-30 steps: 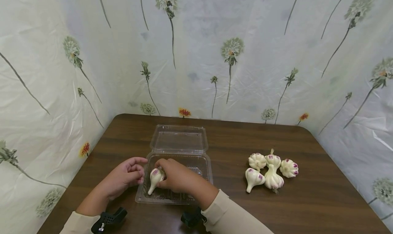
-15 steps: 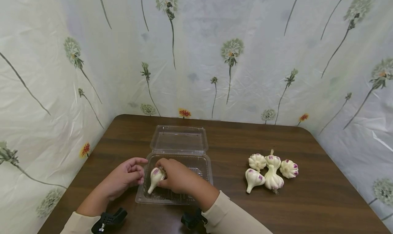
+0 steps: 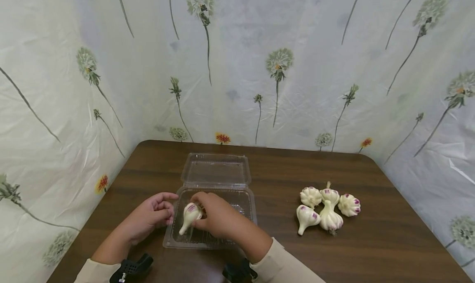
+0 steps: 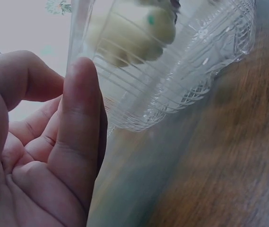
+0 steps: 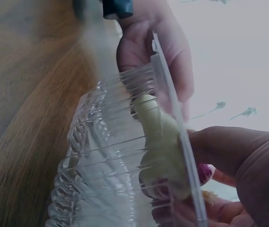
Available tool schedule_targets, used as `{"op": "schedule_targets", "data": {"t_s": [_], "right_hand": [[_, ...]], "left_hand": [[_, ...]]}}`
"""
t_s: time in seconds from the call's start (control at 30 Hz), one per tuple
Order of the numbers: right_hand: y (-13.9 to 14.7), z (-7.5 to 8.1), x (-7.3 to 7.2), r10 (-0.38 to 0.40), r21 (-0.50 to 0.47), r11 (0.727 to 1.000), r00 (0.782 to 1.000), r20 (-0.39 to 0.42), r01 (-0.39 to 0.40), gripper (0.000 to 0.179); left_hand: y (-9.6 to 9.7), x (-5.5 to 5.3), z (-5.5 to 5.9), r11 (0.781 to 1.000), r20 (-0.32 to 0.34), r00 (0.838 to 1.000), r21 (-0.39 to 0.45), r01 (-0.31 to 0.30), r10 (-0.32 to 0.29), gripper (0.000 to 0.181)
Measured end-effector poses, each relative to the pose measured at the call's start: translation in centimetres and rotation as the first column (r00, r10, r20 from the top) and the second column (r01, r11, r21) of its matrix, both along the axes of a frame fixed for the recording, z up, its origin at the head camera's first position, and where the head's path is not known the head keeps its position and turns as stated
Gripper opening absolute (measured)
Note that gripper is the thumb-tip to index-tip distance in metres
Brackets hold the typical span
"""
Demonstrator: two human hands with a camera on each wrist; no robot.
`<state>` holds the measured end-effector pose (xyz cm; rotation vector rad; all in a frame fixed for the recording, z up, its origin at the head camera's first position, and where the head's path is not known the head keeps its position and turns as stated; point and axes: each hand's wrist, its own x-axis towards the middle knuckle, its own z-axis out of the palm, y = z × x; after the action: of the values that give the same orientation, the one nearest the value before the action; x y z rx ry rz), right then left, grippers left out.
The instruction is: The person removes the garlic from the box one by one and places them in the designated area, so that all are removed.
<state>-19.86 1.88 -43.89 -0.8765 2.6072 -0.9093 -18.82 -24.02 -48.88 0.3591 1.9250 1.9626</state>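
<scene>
My right hand [image 3: 219, 217] grips a white garlic bulb [image 3: 191, 215] with purple streaks, its thumb and fingers around the root end. The bulb is over the left part of a clear plastic clamshell container [image 3: 222, 246], stem angled towards me. Through the container's ridged wall, the right wrist view shows the pale bulb [image 5: 165, 146]. At the container's left side, my left hand [image 3: 150, 217] pinches the rim between thumb and finger; the left wrist view shows those fingertips [image 4: 82, 78] at the plastic edge.
The container's lid [image 3: 217, 169] lies folded back, away from me. Several more garlic bulbs [image 3: 331, 220] are clustered on the brown wooden table [image 3: 282, 171] to the right. Behind the table hangs a flower-printed plastic sheet [image 3: 237, 68]. Black camera mounts [image 3: 135, 266] sit at my wrists.
My right hand has shifted the garlic bulb slightly to the right within the container. The left hand stays at the left rim, and the cluster of bulbs has not moved.
</scene>
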Motion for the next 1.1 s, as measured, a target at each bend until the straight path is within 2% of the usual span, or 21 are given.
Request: {"op": "schedule_targets", "data": {"t_s": [0.2,0.4,0.8,1.1], "right_hand": [[0.8,0.6,0.6,-0.026,-0.074,0.997,0.999,0.039,0.029,0.044],[1.6,1.4,1.0,-0.072,-0.111,0.991,0.995,0.073,0.08,0.05],[2.9,0.8,1.5,-0.121,-0.211,0.968,0.99,0.078,0.135,0.049],[4.2,0.2,2.2,-0.159,-0.341,0.923,0.983,0.087,0.179,0.054]], "left_hand": [[0.0,0.0,0.1,1.0,-0.007,1.0,0.002,0.006,-0.006,0.051],[0.0,-0.1,0.2,1.0,-0.006,1.0,-0.002,-0.001,0.001,0.05],[-0.3,0.1,0.0,1.0,-0.002,1.0,-0.018,-0.012,0.012,0.052],[-0.2,0.1,0.1,1.0,0.002,1.0,-0.017,-0.016,0.016,0.052]]}}
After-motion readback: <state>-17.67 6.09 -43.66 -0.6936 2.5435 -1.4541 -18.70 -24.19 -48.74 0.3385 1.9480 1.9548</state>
